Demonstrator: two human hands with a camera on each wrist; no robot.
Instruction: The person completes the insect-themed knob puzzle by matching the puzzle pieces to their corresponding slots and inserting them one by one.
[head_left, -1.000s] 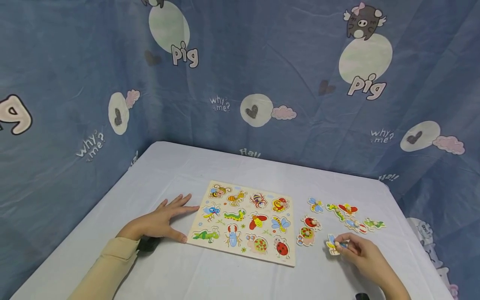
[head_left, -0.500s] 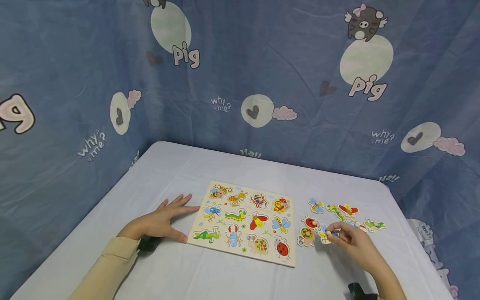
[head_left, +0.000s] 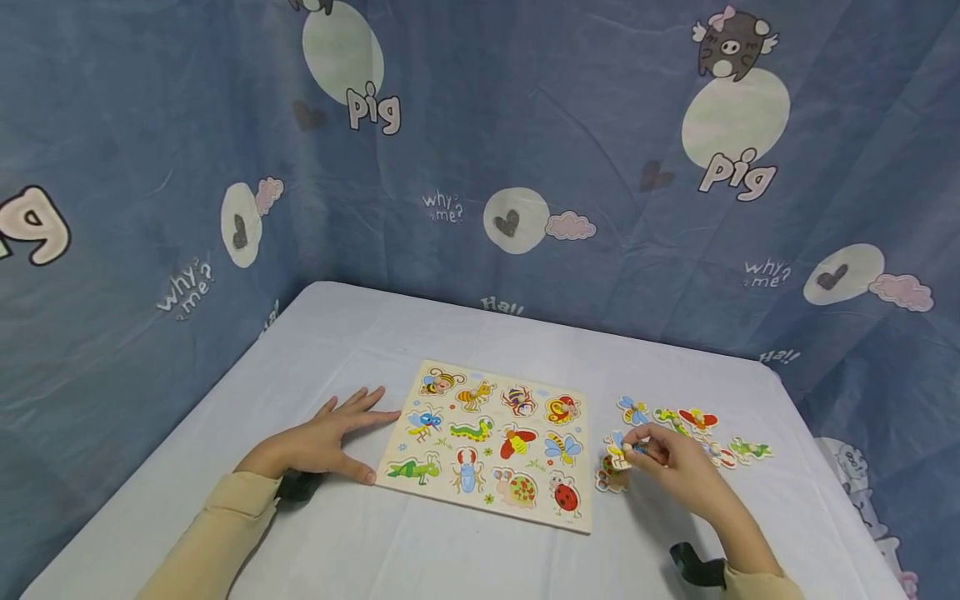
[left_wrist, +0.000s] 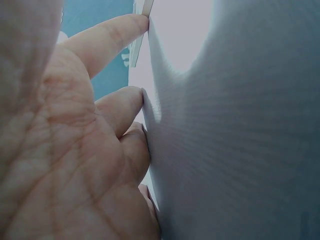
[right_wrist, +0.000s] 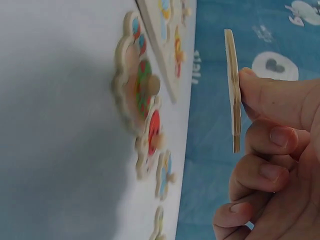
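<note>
My left hand (head_left: 318, 446) lies spread on the table, thumb and a fingertip at the left edge of a wooden insect puzzle board (head_left: 480, 492). In the left wrist view, a finger (left_wrist: 110, 37) touches the board's edge. My right hand (head_left: 686, 471) pinches a blue-and-yellow winged insect puzzle piece (head_left: 615, 450) just right of the board. Edge-on, that thin piece (right_wrist: 232, 90) shows raised off the table in the right wrist view. Below it lie a snail piece (right_wrist: 131, 90) and a ladybug piece (right_wrist: 154, 130), both knobbed; the held piece hides most of the ladybug from the head view.
More knobbed pieces lie right of the board: a blue-winged one (head_left: 632, 409), a red-winged one (head_left: 699, 418) and a green one (head_left: 750, 448). Along the board's top row sit knobbed pieces such as the spider (head_left: 517, 400). A blue printed curtain (head_left: 600, 275) hangs behind the table.
My right hand has moved left and slightly away from me with the winged insect piece, from open table to over the snail and ladybug pieces. My left hand stays put.
</note>
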